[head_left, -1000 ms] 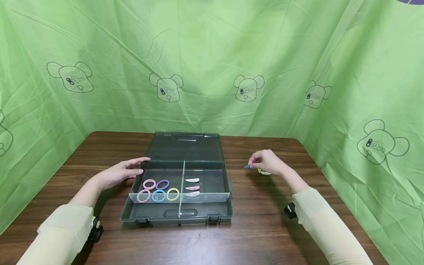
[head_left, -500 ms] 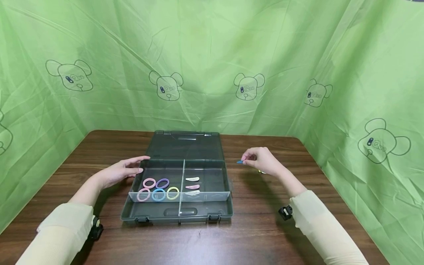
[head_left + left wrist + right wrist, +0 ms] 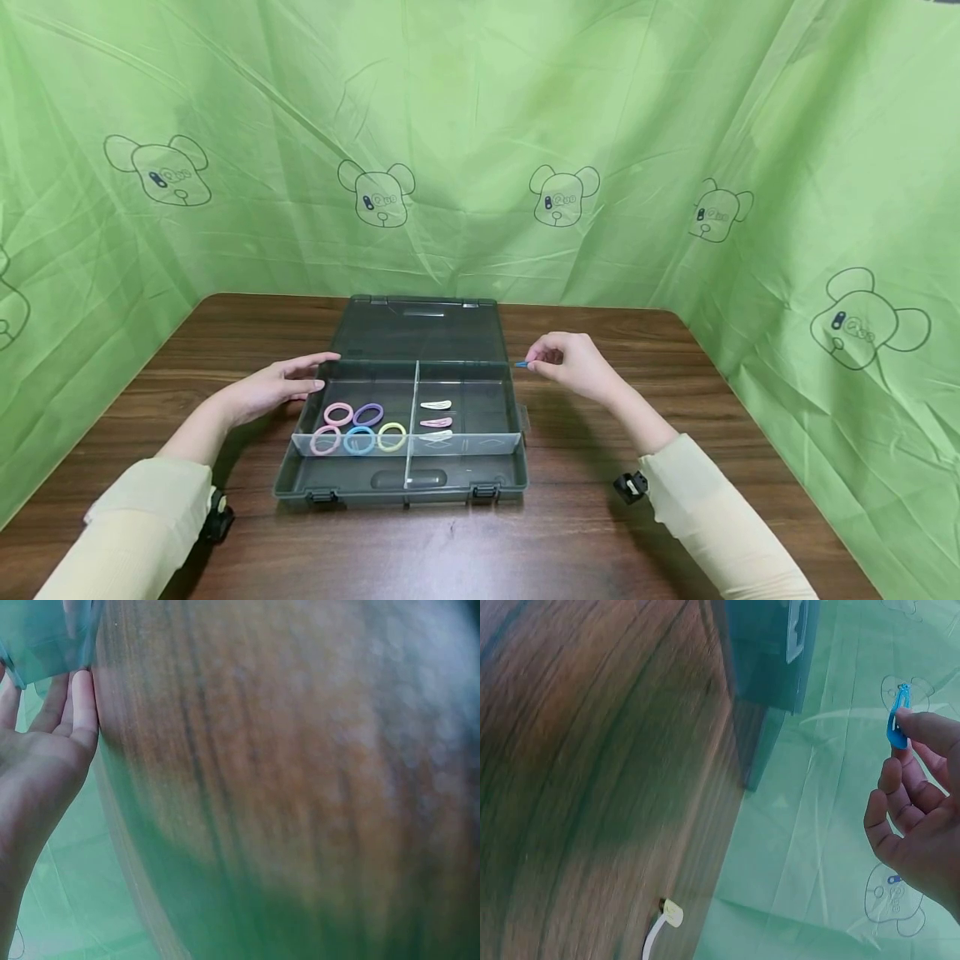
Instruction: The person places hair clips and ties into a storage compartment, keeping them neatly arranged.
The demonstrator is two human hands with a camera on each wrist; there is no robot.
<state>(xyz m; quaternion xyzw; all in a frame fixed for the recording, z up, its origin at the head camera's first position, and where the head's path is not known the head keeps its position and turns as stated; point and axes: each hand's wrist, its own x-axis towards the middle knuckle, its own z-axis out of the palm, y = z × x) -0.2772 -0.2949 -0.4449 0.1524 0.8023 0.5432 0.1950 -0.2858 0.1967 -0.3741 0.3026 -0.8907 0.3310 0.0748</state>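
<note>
My right hand (image 3: pixel 573 365) pinches a blue snap hair clip (image 3: pixel 895 739) between thumb and forefinger, its other fingers loosely bent. In the head view it hovers just right of the dark translucent organizer box (image 3: pixel 352 498), level with the lid's hinge. Left of the box, my left hand (image 3: pixel 264 392) rests its fingers against the side wall, thumb at the rim; in the left wrist view those fingers look fairly straight. Two white hair clips (image 3: pixel 436 405) and a pink hair clip (image 3: pixel 436 422) lie in the right compartment. Several coloured hair ties (image 3: pixel 368 414) fill part of the left one.
The box's lid (image 3: pixel 420 329) lies folded back on the wooden table (image 3: pixel 600 533). Low in the right wrist view, a yellow piece (image 3: pixel 673 913) and a white strip sit on the tabletop. Green printed fabric (image 3: pixel 465 108) hangs behind and on both sides.
My right hand has moved left toward the box with the blue hair clip, away from the pale items on the table at right. My left hand has stayed at the box's side.
</note>
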